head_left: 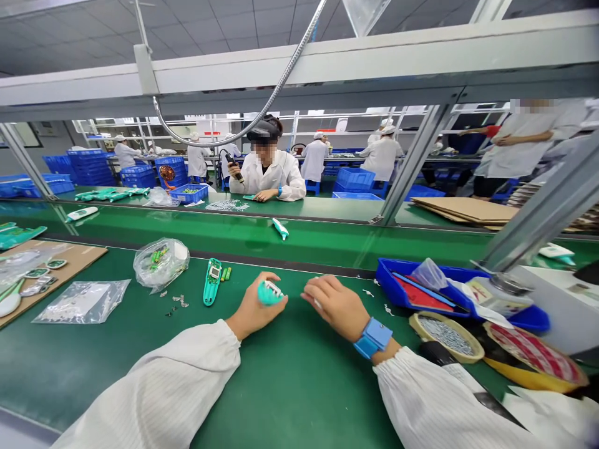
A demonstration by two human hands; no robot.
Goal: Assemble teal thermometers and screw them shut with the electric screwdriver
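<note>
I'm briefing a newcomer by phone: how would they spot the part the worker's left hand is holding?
Start at the green work mat in front of the two white sleeves. The left hand rests on it near the middle, gripping a small teal plastic housing piece with a white insert. Unlike the longer teal housing lying flat to its left, it is short, rounded and held in fingers.

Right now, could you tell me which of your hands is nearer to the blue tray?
Right. The right hand rests on the mat just left of the blue tray; the left hand sits farther left, holding a teal part.
</note>
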